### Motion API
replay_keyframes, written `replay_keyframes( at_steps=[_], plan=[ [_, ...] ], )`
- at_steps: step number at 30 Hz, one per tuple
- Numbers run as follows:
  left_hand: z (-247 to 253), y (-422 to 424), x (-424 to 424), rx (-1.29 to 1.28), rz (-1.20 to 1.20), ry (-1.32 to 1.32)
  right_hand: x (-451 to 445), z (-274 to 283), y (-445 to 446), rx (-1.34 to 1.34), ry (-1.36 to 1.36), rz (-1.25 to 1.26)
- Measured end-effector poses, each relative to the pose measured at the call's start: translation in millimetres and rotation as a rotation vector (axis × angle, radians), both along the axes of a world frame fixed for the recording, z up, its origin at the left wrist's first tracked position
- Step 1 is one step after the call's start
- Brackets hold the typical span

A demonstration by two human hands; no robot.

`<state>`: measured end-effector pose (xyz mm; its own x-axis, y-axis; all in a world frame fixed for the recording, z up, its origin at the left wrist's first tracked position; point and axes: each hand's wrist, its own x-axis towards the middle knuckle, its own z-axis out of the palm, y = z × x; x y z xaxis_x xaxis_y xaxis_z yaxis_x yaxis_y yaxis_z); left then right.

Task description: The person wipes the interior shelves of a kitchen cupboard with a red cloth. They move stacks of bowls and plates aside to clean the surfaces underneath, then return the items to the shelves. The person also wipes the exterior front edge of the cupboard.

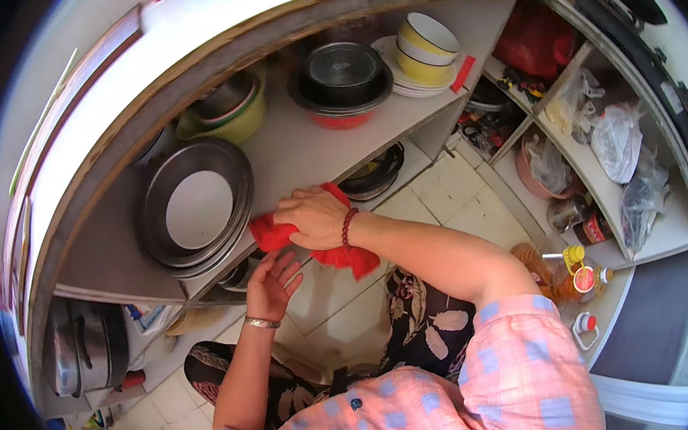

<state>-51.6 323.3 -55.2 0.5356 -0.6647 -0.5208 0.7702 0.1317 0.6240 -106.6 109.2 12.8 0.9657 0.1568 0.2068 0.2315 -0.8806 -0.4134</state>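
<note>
My right hand presses a bunched red cloth onto the front edge of the cabinet shelf. Just below it, my left hand is raised palm up with its fingers apart, close to the cloth's left end and holding nothing. Left of the hands, a stack of metal basins with a white round plate or lid inside stands on the shelf. Further back are green bowls, a black pan on a red bowl, and yellow-and-white bowls on plates.
Below the shelf sit a dark pan and, lower left, metal pots. At right, cubbies hold plastic bags, a pink basin and jars. Oil bottles stand on the right. The floor is tiled.
</note>
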Motion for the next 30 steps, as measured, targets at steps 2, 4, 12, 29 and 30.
replay_keyframes(
  at_steps=[2,4,12,29,30],
  plan=[
    [-6.9,5.0,1.9,-0.003,-0.037,-0.001,-4.9,-1.0,-17.6,0.191,0.143,0.071],
    [-13.8,10.2,0.4,0.019,-0.074,-0.015,-6.9,2.7,-45.6,0.15,0.429,-0.043],
    [-15.8,7.7,-27.2,0.16,-0.246,-0.043,-50.0,-141.3,-145.2,0.122,0.465,-0.652],
    [-39.2,10.2,-33.6,0.303,-0.323,0.027,-17.0,-223.0,-164.7,-0.119,0.549,-0.608],
    [-39.5,9.3,-33.5,0.306,-0.325,0.023,-12.8,-220.4,-160.6,-0.122,0.587,-0.597]
  ],
)
